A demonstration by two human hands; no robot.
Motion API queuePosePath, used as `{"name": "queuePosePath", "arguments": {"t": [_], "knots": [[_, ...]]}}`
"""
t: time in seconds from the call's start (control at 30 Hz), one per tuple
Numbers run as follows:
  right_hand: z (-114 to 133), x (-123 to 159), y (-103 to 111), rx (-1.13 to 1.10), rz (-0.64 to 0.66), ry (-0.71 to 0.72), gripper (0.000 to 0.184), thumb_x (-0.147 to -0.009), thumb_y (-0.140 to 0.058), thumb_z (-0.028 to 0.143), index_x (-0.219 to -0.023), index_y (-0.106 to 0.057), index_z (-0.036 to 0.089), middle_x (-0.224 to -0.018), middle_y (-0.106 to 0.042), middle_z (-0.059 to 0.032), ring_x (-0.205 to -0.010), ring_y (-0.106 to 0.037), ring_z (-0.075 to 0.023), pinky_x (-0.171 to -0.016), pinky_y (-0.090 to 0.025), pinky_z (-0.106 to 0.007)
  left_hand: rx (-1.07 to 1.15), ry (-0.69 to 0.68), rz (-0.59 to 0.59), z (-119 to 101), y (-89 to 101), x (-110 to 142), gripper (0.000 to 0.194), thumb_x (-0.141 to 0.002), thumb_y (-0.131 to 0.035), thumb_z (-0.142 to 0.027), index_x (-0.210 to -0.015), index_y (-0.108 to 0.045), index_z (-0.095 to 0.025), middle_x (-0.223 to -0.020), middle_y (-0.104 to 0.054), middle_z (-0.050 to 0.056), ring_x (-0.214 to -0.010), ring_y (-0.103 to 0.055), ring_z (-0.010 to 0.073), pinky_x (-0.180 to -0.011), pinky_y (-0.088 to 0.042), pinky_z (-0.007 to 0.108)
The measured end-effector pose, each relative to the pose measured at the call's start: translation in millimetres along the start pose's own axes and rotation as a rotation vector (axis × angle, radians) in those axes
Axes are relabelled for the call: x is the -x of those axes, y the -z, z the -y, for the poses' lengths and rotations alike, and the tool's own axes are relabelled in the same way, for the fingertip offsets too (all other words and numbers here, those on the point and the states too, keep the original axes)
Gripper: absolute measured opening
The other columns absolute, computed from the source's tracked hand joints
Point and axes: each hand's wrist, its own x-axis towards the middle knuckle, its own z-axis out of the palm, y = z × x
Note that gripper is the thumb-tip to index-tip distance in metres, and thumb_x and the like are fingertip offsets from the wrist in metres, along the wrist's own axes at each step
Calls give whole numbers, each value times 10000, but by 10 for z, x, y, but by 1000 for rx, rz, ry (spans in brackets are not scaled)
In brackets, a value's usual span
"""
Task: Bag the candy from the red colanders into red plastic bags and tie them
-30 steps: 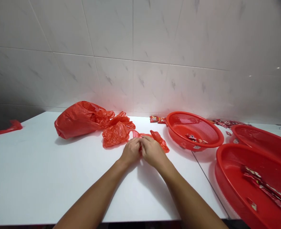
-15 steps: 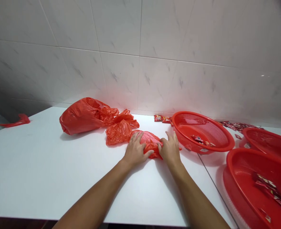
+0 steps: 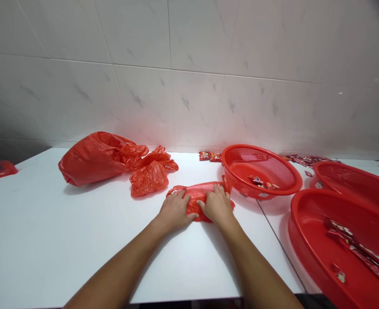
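A thin red plastic bag (image 3: 205,189) lies crumpled on the white table in front of me, its pale pinkish part toward the wall. My left hand (image 3: 175,209) grips the left side of it, fingers bent over the plastic and thumb pointing right. On the right side, my right hand (image 3: 217,204) has its fingers curled on the bag, thumb toward the middle. Both palms face down, and some fingertips are hidden in the folds. Just behind to the left sits another crumpled red bag (image 3: 149,178).
A large, full-looking red bag (image 3: 92,159) lies at the back left. Red baskets stand on the right: one at the back (image 3: 263,195), one in front (image 3: 305,240), one beyond it (image 3: 353,171). Small wrapped packets (image 3: 209,156) lie by the wall. A red scrap (image 3: 4,169) is far left.
The bag under my hands now lies wider, its far edge spread between them. Both hands sit slightly nearer to me. The whole view has shifted to the right.
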Motion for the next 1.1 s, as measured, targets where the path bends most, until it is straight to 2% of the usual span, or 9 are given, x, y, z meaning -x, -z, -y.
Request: {"name": "queuePosePath", "arguments": {"t": [0.2, 0.33, 0.47, 0.6, 0.67, 0.87, 0.93, 1.0, 1.1], "knots": [[69, 39, 54, -146, -137, 89, 509, -1067, -495, 499, -1039, -849, 135, -1560, -541, -225, -1407, -512, -386, -1178, -346, -537, -198, 296, -128, 61, 79, -102, 734, -909, -582, -671, -1336, -679, -82, -1338, -638, 284, -1238, -565, 447, -1059, -433, 535], [58, -2, 17, -188, -127, 92, 503, -1099, -426, 416, -1065, -848, 145, -1597, -525, -172, -1432, -508, -343, -1188, -359, -498, -214, 346, -150, 165, 122, -113, 874, -879, -611, -702, -1465, -597, -54, -1261, -651, 274, -1210, -563, 446, -1059, -426, 534], [-19, -92, -41, -141, -49, 43, 379, -1038, -540, 356, -1064, -844, 131, -1623, -490, -181, -1437, -496, -365, -1182, -374, -498, -92, 174, -181, 191, 33, -65, 825, -899, -631, -660, -1461, -591, -58, -1242, -650, 242, -1195, -555, 420, -1045, -462, 529], [-81, -130, -113, -124, -5, 28, 301, -931, -690, 322, -1137, -808, 138, -1583, -504, -222, -1434, -484, -390, -1172, -376, -507, -28, -47, -402, 114, -38, -50, 388, -907, -638, -226, -1270, -703, -107, -1244, -641, 207, -1138, -562, 354, -1013, -510, 499], [-84, -123, -156, -134, -8, 31, 369, -906, -708, 300, -1240, -756, 151, -1558, -511, -228, -1459, -450, -409, -1170, -372, -519, 39, -171, -509, 54, -26, -56, 310, -891, -568, -79, -1143, -735, -145, -1125, -670, 152, -1043, -592, 295, -951, -541, 446], [-2, -85, -226, -223, -10, 45, 530, -922, -649, 268, -1430, -588, 132, -1651, -381, -242, -1578, -258, -459, -1220, -303, -563, 123, -521, -627, -126, 11, -61, 257, -947, -545, -44, -1096, -708, -176, -1006, -724, 78, -908, -658, 217, -810, -580, 355], [30, -71, -225, -274, 13, 45, 576, -995, -554, 316, -1549, -497, 169, -1736, -238, -216, -1616, -157, -460, -1237, -258, -604, 72, -593, -626, -193, -1, -71, 274, -984, -505, -37, -1120, -698, -175, -1022, -738, 80, -967, -673, 219, -861, -587, 349], [48, -52, -212, -291, 55, 53, 702, -1011, -539, 364, -1670, -339, 228, -1779, -111, -180, -1638, -62, -444, -1252, -203, -642, 34, -558, -566, -246, -3, -90, 285, -1013, -471, -58, -1147, -692, -179, -1081, -747, 93, -1030, -685, 227, -901, -585, 351], [38, -22, -181, -243, 134, 85, 1070, -837, -766, 376, -1724, -189, 215, -1779, -34, -210, -1637, -26, -458, -1247, -184, -680, -52, -201, -323, -235, 24, -117, 292, -1021, -468, -131, -1197, -695, -181, -1248, -726, 149, -1142, -683, 283, -980, -554, 423]]}}
